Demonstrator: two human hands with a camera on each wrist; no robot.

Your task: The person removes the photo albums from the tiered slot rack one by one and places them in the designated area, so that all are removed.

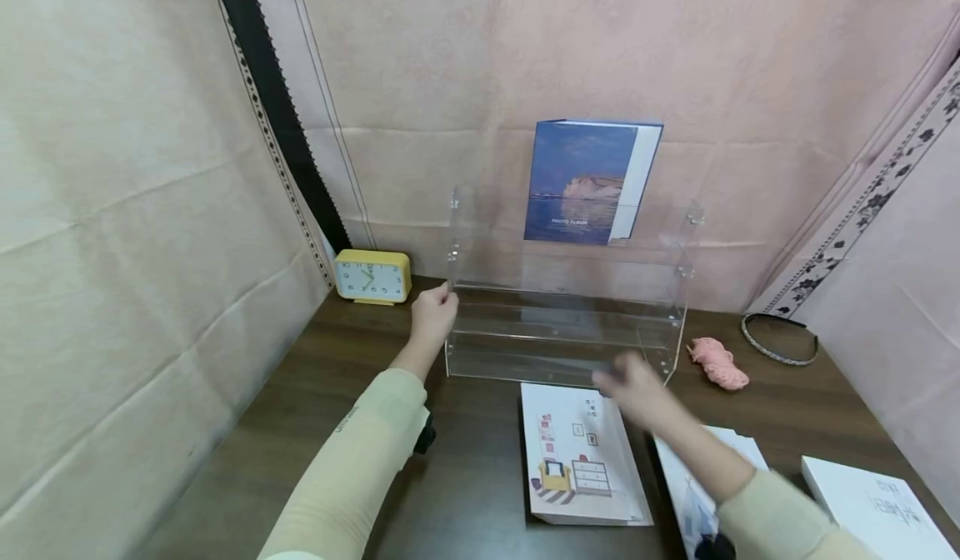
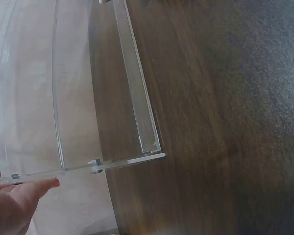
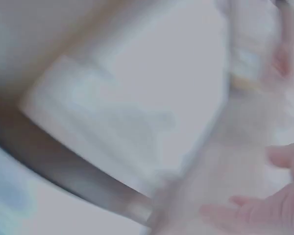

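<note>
My left hand [image 1: 434, 318] grips the left side panel of a clear acrylic tiered rack [image 1: 517, 367], fingers and thumb on either side of it in the left wrist view. A blue photo album [image 1: 573, 181] with a sea-cliff picture stands upright on the rack's upper part, a little right of its middle. My right hand [image 1: 637, 389] is blurred, just in front of the rack's lower right and above the far edge of a white book [image 1: 577, 468] with furniture drawings. In the right wrist view its blurred fingers look extended, with nothing seen between them.
A yellow alarm clock [image 1: 372, 277] stands left of the rack. To the right lie a pink yarn skein [image 1: 718, 363] and a silvery headband [image 1: 780, 353]. Two more white books lie front right, one [image 1: 693, 481] partly beneath my right arm, the other [image 1: 885, 502] farther right. Pale curtains surround the dark table.
</note>
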